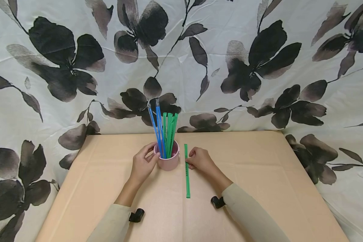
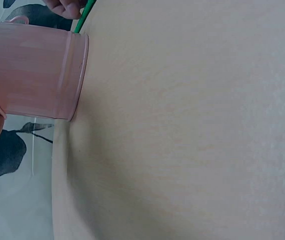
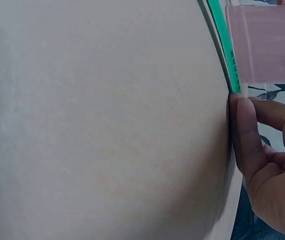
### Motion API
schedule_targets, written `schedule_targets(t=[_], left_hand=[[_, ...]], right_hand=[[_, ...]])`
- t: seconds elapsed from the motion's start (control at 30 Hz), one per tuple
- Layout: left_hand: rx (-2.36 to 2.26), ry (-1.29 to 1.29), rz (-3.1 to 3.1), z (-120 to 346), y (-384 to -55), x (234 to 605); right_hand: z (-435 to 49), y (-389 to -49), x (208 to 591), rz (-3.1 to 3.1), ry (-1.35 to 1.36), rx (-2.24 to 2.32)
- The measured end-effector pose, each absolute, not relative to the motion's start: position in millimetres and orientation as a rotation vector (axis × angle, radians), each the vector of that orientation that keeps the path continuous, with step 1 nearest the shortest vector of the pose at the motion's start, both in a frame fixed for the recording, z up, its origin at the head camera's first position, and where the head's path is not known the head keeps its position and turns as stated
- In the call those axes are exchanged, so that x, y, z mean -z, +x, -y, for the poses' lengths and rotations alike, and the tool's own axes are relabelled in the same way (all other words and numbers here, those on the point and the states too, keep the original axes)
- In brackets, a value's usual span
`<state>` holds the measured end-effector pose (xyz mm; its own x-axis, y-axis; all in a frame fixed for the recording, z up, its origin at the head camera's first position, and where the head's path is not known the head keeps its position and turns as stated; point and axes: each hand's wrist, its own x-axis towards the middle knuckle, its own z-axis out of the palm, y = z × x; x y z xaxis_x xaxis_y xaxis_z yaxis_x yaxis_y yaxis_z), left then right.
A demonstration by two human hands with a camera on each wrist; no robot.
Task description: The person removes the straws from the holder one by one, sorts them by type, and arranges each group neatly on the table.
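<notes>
A pink cup (image 1: 168, 165) with small side handles stands upright near the table's back edge. Blue sticks (image 1: 158, 129) with pale tips and several green strips (image 1: 170, 132) lean inside it. My left hand (image 1: 141, 165) holds the cup at its left side, thumb near the front rim. Right of the cup, a long flat green strip (image 1: 187, 183) lies along the table, pointing away from me. My right hand (image 1: 202, 161) pinches that strip between thumb and fingers, and dark print shows on the strip (image 3: 227, 50) in the right wrist view.
The tan-covered table (image 1: 109, 181) narrows toward its back edge. Behind it hangs a white cloth (image 1: 199, 84) with dark flowers, which also shows at both sides. Each forearm wears a black wrist camera (image 1: 136, 215) at the sleeve end.
</notes>
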<state>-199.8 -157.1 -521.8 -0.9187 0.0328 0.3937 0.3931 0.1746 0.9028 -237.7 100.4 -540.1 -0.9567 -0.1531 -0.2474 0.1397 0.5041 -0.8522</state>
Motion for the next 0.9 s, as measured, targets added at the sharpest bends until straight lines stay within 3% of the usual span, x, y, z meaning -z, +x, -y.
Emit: schedule_targets(t=[0.9], left_hand=[[1.795,-0.405,2.146,152.5,-206.6,521.4]], right_hand=[[-88.4,-243.4,540.2,-2.544,-0.094,1.223]])
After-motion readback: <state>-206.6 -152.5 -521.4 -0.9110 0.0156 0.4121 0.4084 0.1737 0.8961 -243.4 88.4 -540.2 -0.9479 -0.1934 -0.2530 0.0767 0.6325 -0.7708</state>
